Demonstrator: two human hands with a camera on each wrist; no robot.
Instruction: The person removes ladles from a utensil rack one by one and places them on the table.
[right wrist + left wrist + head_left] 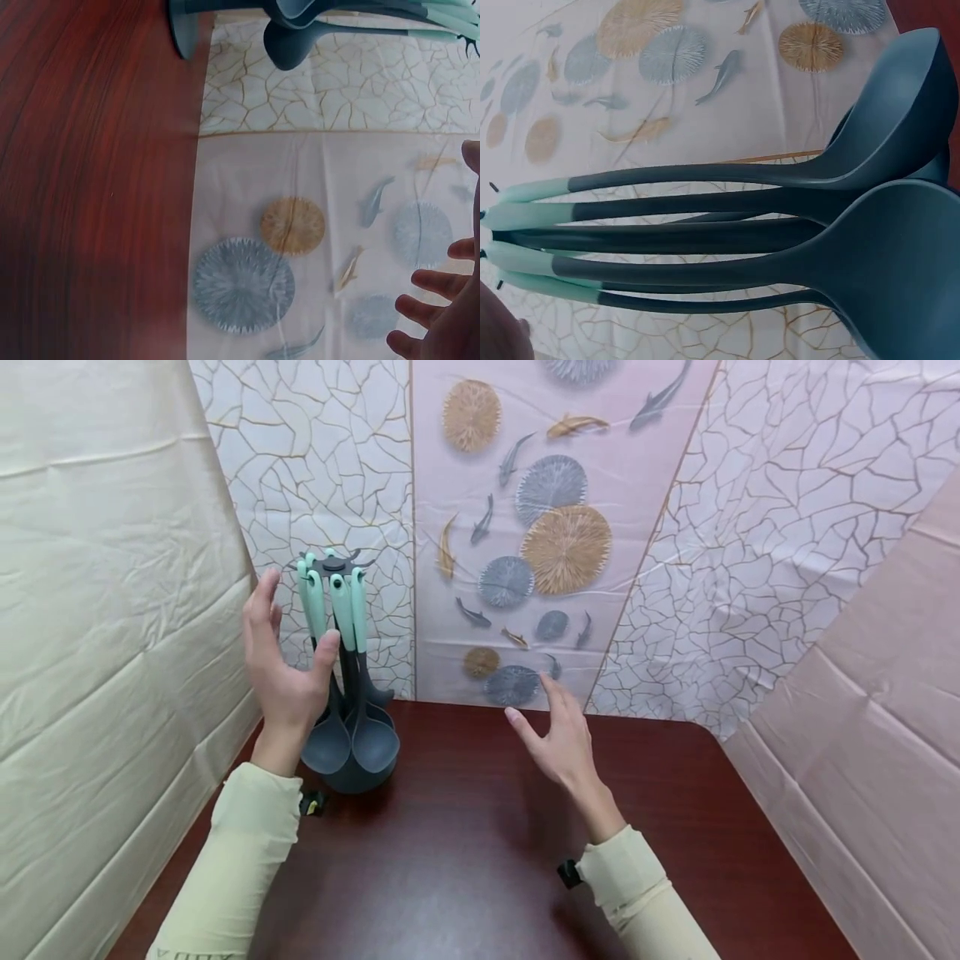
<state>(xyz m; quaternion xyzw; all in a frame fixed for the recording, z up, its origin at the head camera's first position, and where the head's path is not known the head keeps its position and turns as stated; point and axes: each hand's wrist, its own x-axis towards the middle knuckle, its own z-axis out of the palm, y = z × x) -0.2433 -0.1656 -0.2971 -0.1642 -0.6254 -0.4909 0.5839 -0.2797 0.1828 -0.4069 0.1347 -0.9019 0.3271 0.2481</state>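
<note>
A rotating-style rack [332, 565] holds several dark grey kitchen utensils with mint-green handles, hung by their ends at the left of the table. Two ladles [376, 743] face the front, their bowls hanging low over the dark round base [356, 781]. My left hand [288, 681] is raised at the rack's left front, thumb apart from the fingers, overlapping the handles in the head view. Close up in the left wrist view, a ladle [900, 255] fills the right side. My right hand [561, 739] hovers over the table's middle right, fingers spread, holding nothing.
The utensils stand on a dark red wooden table [450, 860]. A patterned cloth [510, 527] with fish and round motifs hangs behind it. Pale cloth walls [112, 610] close off the left and right sides. Each wrist carries a small black camera [570, 873].
</note>
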